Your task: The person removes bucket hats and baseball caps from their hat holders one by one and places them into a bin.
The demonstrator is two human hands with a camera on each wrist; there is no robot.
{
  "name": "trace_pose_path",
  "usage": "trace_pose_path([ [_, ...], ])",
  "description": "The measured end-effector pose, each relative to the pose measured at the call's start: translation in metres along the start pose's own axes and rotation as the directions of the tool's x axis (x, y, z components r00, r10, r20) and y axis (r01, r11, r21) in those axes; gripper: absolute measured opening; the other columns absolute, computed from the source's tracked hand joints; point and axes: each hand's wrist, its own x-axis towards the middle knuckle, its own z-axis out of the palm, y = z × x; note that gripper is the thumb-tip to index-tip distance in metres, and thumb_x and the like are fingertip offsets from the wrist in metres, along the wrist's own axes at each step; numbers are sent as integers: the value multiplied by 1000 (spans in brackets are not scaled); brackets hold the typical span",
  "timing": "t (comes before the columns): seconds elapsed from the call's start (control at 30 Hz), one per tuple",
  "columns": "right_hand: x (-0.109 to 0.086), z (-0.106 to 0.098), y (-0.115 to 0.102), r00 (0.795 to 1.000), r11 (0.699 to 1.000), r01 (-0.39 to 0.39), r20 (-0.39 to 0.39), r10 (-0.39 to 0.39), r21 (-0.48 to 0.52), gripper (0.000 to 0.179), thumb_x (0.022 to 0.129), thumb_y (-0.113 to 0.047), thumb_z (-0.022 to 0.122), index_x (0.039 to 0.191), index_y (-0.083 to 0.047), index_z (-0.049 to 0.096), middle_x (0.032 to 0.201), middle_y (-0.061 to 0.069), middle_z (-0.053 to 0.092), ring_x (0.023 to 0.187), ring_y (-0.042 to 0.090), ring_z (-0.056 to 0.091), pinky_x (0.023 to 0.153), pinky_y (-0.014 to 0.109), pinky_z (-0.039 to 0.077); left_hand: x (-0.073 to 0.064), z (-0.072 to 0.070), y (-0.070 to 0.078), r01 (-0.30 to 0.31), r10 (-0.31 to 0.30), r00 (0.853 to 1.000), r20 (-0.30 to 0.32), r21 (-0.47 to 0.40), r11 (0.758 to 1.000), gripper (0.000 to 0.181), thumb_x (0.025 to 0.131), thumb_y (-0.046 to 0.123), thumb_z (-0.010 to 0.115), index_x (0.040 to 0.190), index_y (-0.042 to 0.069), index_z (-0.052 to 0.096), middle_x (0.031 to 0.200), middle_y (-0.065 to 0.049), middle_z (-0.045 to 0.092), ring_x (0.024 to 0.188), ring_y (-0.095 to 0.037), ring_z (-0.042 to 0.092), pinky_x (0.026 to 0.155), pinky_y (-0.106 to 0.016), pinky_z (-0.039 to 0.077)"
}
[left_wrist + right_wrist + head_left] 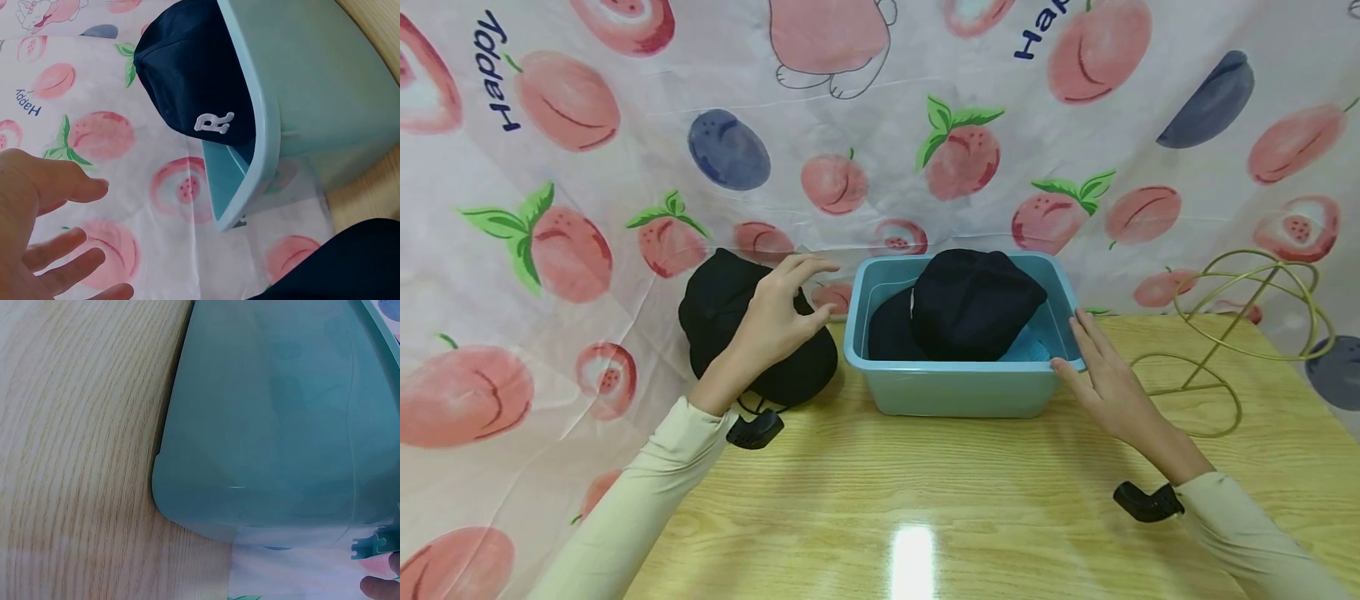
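A light blue plastic bin (958,392) stands on the table against the cloth backdrop. Inside lies a dark navy baseball cap (977,304), its brim to the left; the left wrist view shows a white letter R on the cap (187,75). My left hand (782,308) hovers left of the bin, thumb and fingers apart, holding nothing. Below and behind it, a black cap (805,367) leans against the backdrop. With fingers extended, my right hand (1108,387) touches the bin's right rim near the front corner. In the right wrist view, the bin wall (269,437) hides most of that hand.
On the right stands a gold wire rack (1198,367) with looped ends. Something bright blue (1028,346) lies under the cap in the bin. The fruit-print cloth (865,125) hangs behind the wooden table (1000,475) and down its left side.
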Motion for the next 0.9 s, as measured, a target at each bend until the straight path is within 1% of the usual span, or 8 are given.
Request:
trace_pose_path([
  [0.17,0,1,2,1000,1000,6,-3,-6,-4,67,99,-27,51,150,0,17,157,15,9,142,36,11,100,67,21,-8,-4,-2,28,-27,999,-24,22,999,42,78,5,74,119,9,63,123,-9,56,112,-26,52,83,-44,46],
  [0.3,-1,1,3,1000,1000,9,-4,-9,-5,67,99,-27,51,150,0,17,157,15,8,142,36,11,100,67,21,-14,-8,-3,41,-40,998,-50,21,999,42,77,5,74,118,8,64,124,-9,55,111,-24,52,79,-43,48],
  [0.6,-1,0,2,1000,1000,8,-9,-8,-4,67,99,-27,51,150,0,17,157,15,9,141,36,12,100,67,21,-25,-17,-7,102,-100,993,-68,14,995,44,78,6,74,120,10,63,124,-9,55,115,-23,50,78,-46,49],
  [0.77,-1,1,2,1000,1000,10,-8,-10,-2,67,99,-27,51,150,0,17,157,16,9,142,36,11,101,66,20,-31,-22,-10,124,-123,987,-103,7,992,43,77,4,75,118,9,63,122,-9,56,110,-25,52,76,-48,51],
  [0.9,-1,1,2,1000,1000,8,-9,-8,-1,67,99,-27,51,150,-1,17,157,16,9,142,36,11,101,67,20,-36,-27,-13,144,-140,979,-150,19,989,43,75,5,77,116,10,64,119,-9,58,106,-26,54,73,-49,51],
])
